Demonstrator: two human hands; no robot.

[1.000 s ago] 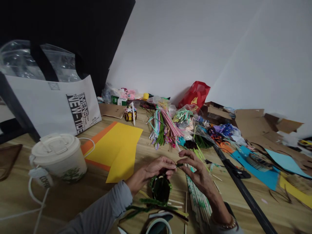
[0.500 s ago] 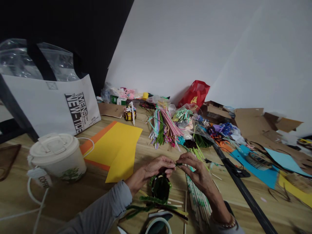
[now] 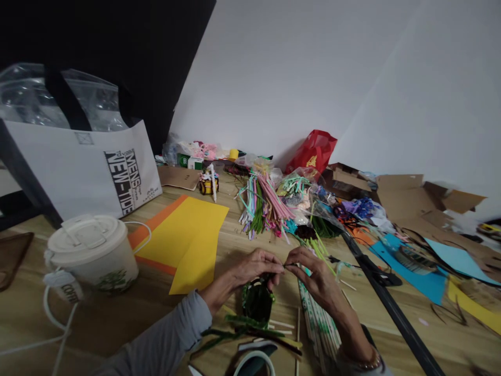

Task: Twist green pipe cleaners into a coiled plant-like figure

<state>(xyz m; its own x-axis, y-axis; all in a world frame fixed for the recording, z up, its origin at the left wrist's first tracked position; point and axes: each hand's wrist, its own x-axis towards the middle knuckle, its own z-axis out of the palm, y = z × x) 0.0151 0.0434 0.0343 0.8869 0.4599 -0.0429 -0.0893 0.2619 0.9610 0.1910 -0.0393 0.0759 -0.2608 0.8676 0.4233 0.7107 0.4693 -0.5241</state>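
My left hand (image 3: 256, 267) and my right hand (image 3: 311, 270) meet above the table, fingertips nearly touching. Both pinch a thin dark green pipe cleaner, which is almost wholly hidden between the fingers. Just under my left hand is a dark green looped piece (image 3: 258, 303) that looks made of pipe cleaner; whether the hand touches it I cannot tell. Loose green pipe cleaners (image 3: 223, 337) and short pale sticks (image 3: 281, 325) lie nearer to me. A roll of tape (image 3: 270, 360) sits at the bottom edge. Beneath my right forearm runs a bundle of green-and-white wrapped sticks (image 3: 319, 324).
Yellow paper (image 3: 199, 230) and a lidded white pot (image 3: 94, 256) are on the left, before a white bag (image 3: 62, 167). Colourful pipe cleaners (image 3: 270, 201) lie in the middle. At right are a black bar (image 3: 395, 308), blue paper (image 3: 418, 271) and an open cardboard box (image 3: 403, 196).
My fingertips have drawn closer together, so less of the green pipe cleaner shows between them. Everything on the table stays where it was.
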